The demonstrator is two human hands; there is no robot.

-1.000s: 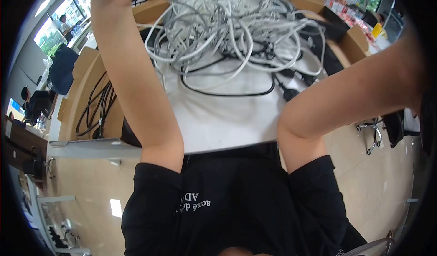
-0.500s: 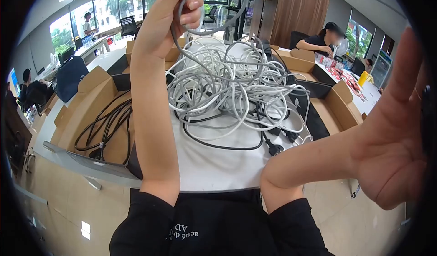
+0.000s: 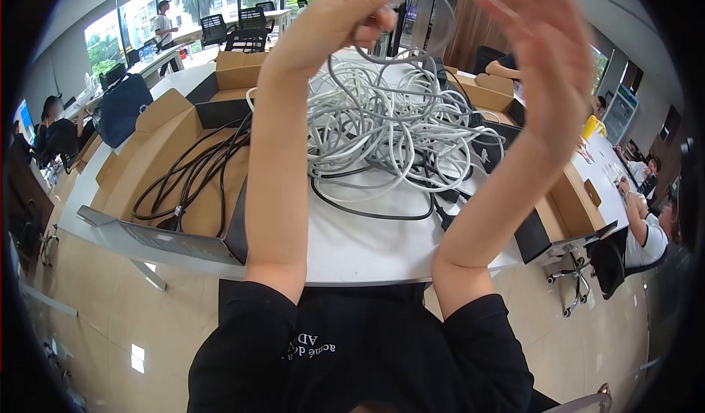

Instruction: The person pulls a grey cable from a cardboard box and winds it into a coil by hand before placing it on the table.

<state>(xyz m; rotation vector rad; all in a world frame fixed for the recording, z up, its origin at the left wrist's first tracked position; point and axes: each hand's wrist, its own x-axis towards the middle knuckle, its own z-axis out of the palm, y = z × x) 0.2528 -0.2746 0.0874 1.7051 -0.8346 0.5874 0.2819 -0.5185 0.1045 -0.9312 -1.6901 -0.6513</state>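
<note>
My left hand [image 3: 352, 12] is raised at the top of the view, its fingers closed on a grey cable [image 3: 453, 18]. The cable makes a loop to the right of the fingers, and a stretch of it hangs down toward the pile. My right hand [image 3: 547, 60] is up on the right, fingers spread and blurred by motion, with nothing seen in it. Between my forearms, a tangled heap of white and grey cables [image 3: 396, 130] lies on the white table [image 3: 345, 255]. A black cable [image 3: 367, 213] curves along the heap's near side.
On the left, an open cardboard box [image 3: 169, 126] contains coiled black cables [image 3: 194, 170]. Another open box [image 3: 569, 203] stands on the right. A blue bag [image 3: 125, 108] sits at the back left. People are at other tables, one in a white shirt [image 3: 646, 236] seated at right.
My right hand has swung inward and up from the far right edge. My left hand still holds the grey cable and appears further right as the view has shifted.
</note>
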